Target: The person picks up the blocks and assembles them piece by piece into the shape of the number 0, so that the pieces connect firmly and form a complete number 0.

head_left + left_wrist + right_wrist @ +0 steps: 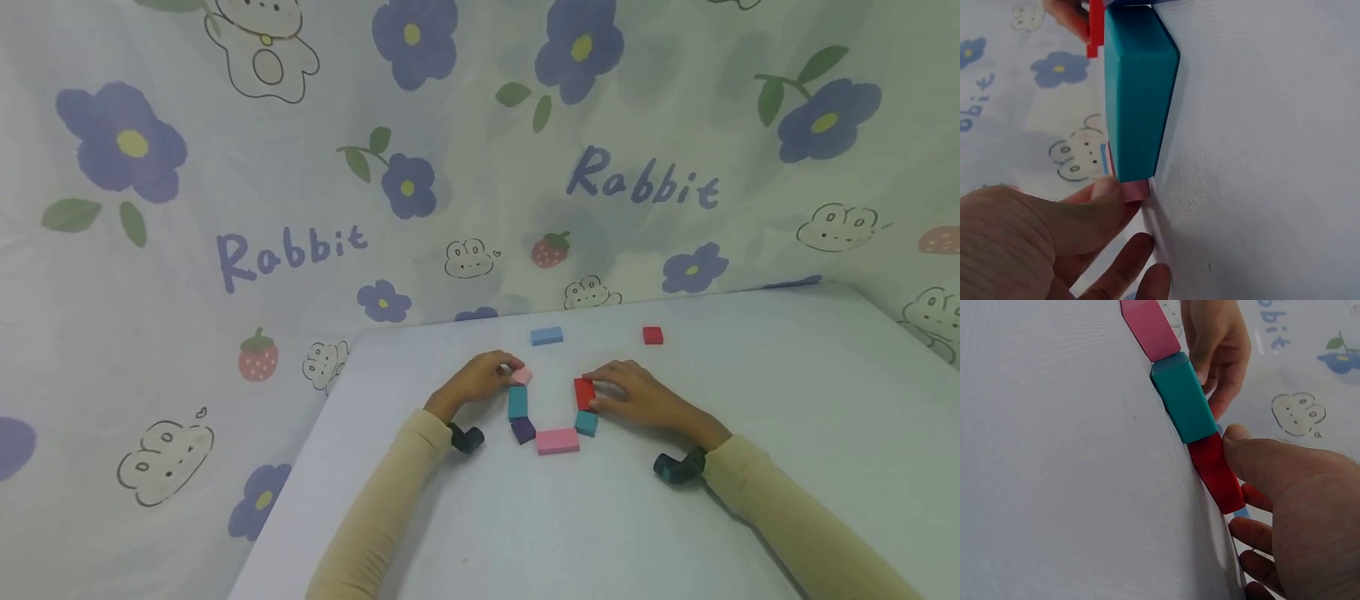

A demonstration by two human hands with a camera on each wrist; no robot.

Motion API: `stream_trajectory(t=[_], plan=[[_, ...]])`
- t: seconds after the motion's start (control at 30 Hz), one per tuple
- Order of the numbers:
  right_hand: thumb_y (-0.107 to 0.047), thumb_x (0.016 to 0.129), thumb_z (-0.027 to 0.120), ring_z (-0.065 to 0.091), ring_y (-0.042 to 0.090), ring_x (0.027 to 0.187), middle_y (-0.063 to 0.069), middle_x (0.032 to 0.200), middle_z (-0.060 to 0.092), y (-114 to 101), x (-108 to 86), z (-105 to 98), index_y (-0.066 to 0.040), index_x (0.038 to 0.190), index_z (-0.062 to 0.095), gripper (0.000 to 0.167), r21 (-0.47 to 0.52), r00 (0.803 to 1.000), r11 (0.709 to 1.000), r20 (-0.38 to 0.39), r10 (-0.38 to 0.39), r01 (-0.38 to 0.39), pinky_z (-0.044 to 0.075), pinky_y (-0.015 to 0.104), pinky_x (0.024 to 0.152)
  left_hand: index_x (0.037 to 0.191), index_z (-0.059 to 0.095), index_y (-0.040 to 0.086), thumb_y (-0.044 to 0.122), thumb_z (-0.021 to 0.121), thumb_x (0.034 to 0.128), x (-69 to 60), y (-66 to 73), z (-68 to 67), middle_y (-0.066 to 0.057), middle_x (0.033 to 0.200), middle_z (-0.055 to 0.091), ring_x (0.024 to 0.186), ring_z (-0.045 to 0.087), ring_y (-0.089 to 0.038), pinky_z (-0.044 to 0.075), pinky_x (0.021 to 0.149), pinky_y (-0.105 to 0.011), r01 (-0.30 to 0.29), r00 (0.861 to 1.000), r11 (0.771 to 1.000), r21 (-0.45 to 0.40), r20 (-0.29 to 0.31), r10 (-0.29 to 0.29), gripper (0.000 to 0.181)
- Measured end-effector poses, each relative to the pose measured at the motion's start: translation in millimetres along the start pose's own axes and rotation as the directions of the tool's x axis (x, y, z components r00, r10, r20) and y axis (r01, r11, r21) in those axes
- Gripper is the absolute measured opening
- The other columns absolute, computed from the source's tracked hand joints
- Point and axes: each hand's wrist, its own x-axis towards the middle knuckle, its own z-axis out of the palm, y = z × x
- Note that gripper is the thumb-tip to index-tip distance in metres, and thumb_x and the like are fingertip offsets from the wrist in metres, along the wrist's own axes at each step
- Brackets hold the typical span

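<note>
My left hand (482, 377) pinches a small pink block (522, 377) between thumb and fingers, against the far end of a teal block (518, 403). In the left wrist view that teal block (1138, 100) hides much of the pink one. Across from it, my right hand (637, 398) holds a red block (584, 393) with the thumb at its near end and a finger at its far end. The red block (1217, 472) touches a smaller teal block (1184, 397). A purple block (523, 430) and a long pink block (557, 442) form the near curve of this U-shaped row.
Farther back on the white table (637, 542) lie a light blue block (547, 336) and a small red block (652, 335). A patterned cloth (480, 167) with flowers and rabbits hangs behind the table. Dark wrist cameras sit below both wrists.
</note>
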Motion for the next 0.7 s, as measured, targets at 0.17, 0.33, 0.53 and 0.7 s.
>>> stream_trajectory(t=[0.17,0.33,0.53,0.7], plan=[[-0.041,0.090,0.073,0.047,0.031,0.131,0.005,0.137,0.059,0.2,0.5,-0.7,-0.019,0.139,0.058,0.056,-0.001,1.000,1.000,-0.003,0.001,-0.001,0.046,0.060,0.103,0.130,0.066,0.015,0.017,0.062,0.0993,1.0,0.8,-0.3,-0.003,0.134,0.065,0.123,0.058,-0.024,0.045,0.109,-0.043,-0.004,1.000,1.000,-0.005,-0.001,0.004,0.031],[-0.042,0.090,0.073,0.048,0.031,0.131,0.006,0.137,0.060,0.6,0.5,0.2,-0.019,0.139,0.059,0.056,-0.004,1.000,1.000,-0.005,0.002,-0.002,0.047,0.059,0.103,0.128,0.066,0.015,0.017,0.062,0.0991,1.6,1.4,1.5,-0.003,0.132,0.066,0.121,0.059,-0.024,0.047,0.107,-0.042,-0.015,1.000,1.000,-0.007,-0.001,0.015,0.030],[-0.044,0.090,0.072,0.047,0.031,0.132,0.005,0.138,0.059,0.2,0.1,0.7,-0.020,0.140,0.058,0.058,-0.002,1.000,1.000,0.007,0.013,-0.013,0.046,0.060,0.103,0.129,0.066,0.016,0.016,0.062,0.0993,1.5,3.0,2.0,-0.002,0.131,0.065,0.120,0.059,-0.023,0.047,0.106,-0.042,-0.001,1.000,1.000,-0.016,0.020,0.001,0.030],[-0.043,0.090,0.072,0.048,0.030,0.131,0.005,0.137,0.060,0.2,0.8,0.0,-0.019,0.139,0.059,0.057,-0.006,1.000,1.000,-0.001,0.001,-0.001,0.047,0.059,0.103,0.129,0.066,0.015,0.015,0.061,0.0994,1.7,3.0,1.0,-0.003,0.131,0.066,0.119,0.059,-0.023,0.048,0.105,-0.042,-0.018,1.000,1.000,-0.007,0.022,0.018,0.030]])
